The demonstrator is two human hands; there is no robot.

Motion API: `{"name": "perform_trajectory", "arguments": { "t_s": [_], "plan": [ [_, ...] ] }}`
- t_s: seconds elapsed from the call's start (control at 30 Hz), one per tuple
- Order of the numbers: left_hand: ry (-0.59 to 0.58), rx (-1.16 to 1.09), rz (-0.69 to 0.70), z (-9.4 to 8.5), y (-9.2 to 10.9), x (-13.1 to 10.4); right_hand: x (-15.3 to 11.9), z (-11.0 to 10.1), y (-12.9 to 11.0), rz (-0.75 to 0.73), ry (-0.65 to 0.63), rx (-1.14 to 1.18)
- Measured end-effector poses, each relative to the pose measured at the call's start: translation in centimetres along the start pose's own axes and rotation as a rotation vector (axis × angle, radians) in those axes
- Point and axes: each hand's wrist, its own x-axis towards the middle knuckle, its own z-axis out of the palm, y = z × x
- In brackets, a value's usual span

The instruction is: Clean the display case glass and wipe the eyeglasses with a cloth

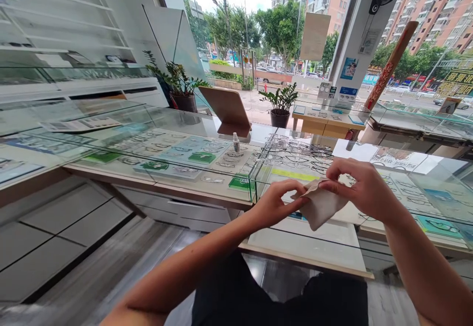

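Note:
A beige cloth (320, 207) hangs between my two hands, above the glass display counter. My left hand (283, 200) pinches its left edge between thumb and fingers. At the cloth's upper right, my right hand (356, 185) grips it with thumb and curled index finger. Below the cloth is a pulled-out white tray or drawer (306, 242). Rows of eyeglasses (295, 159) lie under the glass behind my hands. Whether anything is wrapped inside the cloth cannot be seen.
On the glass top stand a small white spray bottle (236, 142) and, farther back, a tilted brown-framed mirror or board (227, 106). Two potted plants (280, 104) are by the window. The counter's glass edge (253, 188) runs left of my hands.

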Motion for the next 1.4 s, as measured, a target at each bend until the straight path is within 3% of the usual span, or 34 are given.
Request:
{"name": "perform_trajectory", "arguments": {
  "t_s": [0.3,0.6,0.83,1.13,1.4],
  "plan": [
    [-0.029,0.027,-0.106,-1.3,1.2,-0.7,-0.7,-0.3,2.1,0.038,-0.06,-0.006],
    [0.111,-0.172,-0.312,-0.2,0.2,-1.4,-0.8,0.8,1.9,0.164,0.091,0.175],
    [0.143,-0.251,-0.388,0.2,0.3,-1.6,-1.1,1.3,2.1,0.225,0.081,0.312],
    [-0.008,-0.208,-0.345,-0.8,0.7,-1.1,-0.8,1.2,1.4,0.175,0.089,0.39],
    [-0.157,-0.377,-0.361,-1.2,1.4,-0.6,0.0,0.3,1.3,0.089,0.046,0.384]
  ]
}}
